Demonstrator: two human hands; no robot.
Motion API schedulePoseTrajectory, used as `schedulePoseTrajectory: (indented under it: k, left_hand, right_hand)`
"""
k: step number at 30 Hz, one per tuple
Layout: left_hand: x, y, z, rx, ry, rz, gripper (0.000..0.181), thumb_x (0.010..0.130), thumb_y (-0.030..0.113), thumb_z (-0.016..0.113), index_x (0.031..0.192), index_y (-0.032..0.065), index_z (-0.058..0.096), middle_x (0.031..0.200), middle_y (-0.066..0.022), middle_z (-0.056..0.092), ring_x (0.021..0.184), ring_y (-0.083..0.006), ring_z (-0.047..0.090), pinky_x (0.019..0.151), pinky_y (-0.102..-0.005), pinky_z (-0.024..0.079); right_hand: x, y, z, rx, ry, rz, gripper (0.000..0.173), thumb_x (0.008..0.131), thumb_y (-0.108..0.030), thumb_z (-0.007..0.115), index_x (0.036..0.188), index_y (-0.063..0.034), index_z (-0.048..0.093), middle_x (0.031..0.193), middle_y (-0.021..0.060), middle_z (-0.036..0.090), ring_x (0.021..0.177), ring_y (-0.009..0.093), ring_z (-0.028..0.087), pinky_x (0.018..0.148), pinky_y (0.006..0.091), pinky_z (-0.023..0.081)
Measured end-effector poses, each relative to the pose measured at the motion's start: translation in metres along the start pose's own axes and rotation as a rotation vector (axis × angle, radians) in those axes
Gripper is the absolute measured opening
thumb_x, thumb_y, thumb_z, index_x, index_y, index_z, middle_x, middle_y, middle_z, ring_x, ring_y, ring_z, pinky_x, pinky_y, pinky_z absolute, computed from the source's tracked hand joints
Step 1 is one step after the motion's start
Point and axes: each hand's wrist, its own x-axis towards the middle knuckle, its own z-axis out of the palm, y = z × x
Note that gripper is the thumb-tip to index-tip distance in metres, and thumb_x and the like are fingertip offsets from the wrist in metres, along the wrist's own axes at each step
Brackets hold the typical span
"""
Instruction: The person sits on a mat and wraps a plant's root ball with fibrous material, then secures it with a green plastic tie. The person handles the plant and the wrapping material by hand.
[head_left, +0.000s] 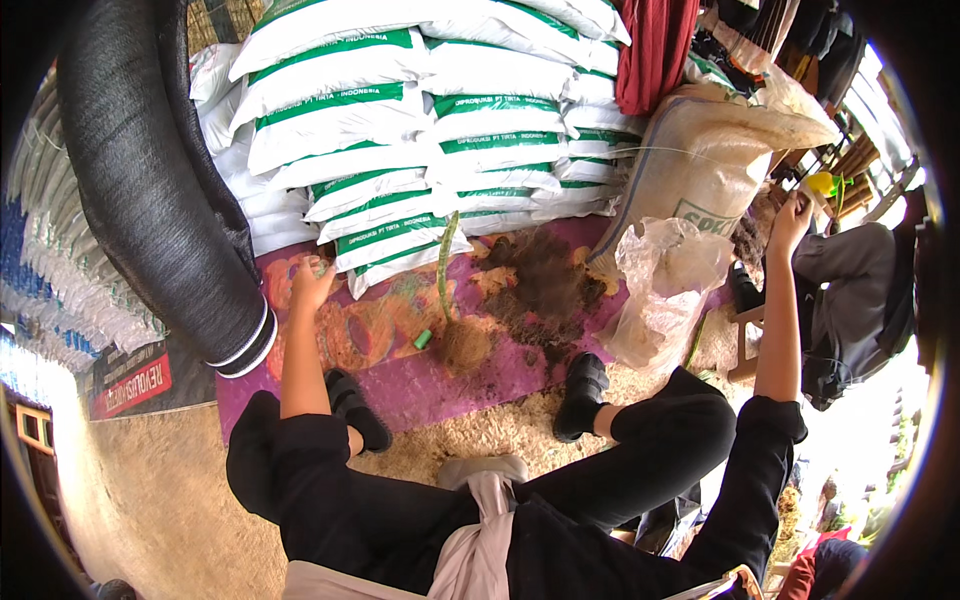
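Observation:
My left hand (310, 283) is raised over the left part of the printed purple mat (390, 382), beside the lowest white-and-green sacks (394, 240). Its fingers are partly curled, and whether they hold anything is unclear. My right hand (789, 219) reaches far to the right, its fingertips close to a yellow bottle with a green nozzle (821, 184). I cannot tell whether it grips the bottle. Between my feet and the sacks sits a brown fibre ball (463, 346) with one long green leaf (445, 262) rising from it. A small green spool (423, 339) lies to its left.
Dark loose fibre (544, 277) is spread on the mat. A clear plastic bag (664, 300) stands before a large woven sack (690, 157). On the left leans a thick black roll (142, 165). Another person's grey trouser leg (855, 259) is at the right.

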Motion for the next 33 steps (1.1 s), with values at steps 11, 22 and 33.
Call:
schedulePoseTrajectory:
  k: [11,22,33]
  left_hand:
    - [-0.038,-0.038,0.016,0.464,0.037,0.053,0.057,0.072,0.029,0.063,0.12,0.0039,0.044,0.121,-0.0192,0.048,0.112,-0.033,0.046,0.094,-0.0412,0.036]
    - [-0.011,0.027,0.049,-0.274,-0.143,0.133,0.051,0.066,0.004,0.069,0.112,0.0026,0.047,0.103,-0.0125,0.059,0.089,-0.0194,0.059,0.069,-0.0281,0.049]
    - [-0.024,0.031,0.065,-0.037,-0.094,0.242,0.046,0.07,-0.005,0.063,0.113,0.0012,0.048,0.092,-0.0132,0.062,0.074,-0.0204,0.062,0.066,-0.0306,0.051]
  right_hand:
    - [0.072,0.025,-0.074,-0.521,-0.104,-0.25,0.023,0.087,-0.018,0.045,0.103,-0.0013,0.048,0.089,0.0194,0.061,0.083,0.035,0.06,0.069,0.04,0.045]
    - [0.04,-0.033,-0.014,-0.317,-0.288,-0.285,0.02,0.09,-0.016,0.045,0.104,-0.0016,0.048,0.089,0.0156,0.063,0.085,0.023,0.061,0.073,0.0309,0.045]
    - [0.03,-0.067,0.002,-0.203,-0.335,-0.4,0.018,0.09,-0.014,0.045,0.102,-0.001,0.048,0.09,0.0146,0.062,0.084,0.019,0.059,0.075,0.0299,0.044]
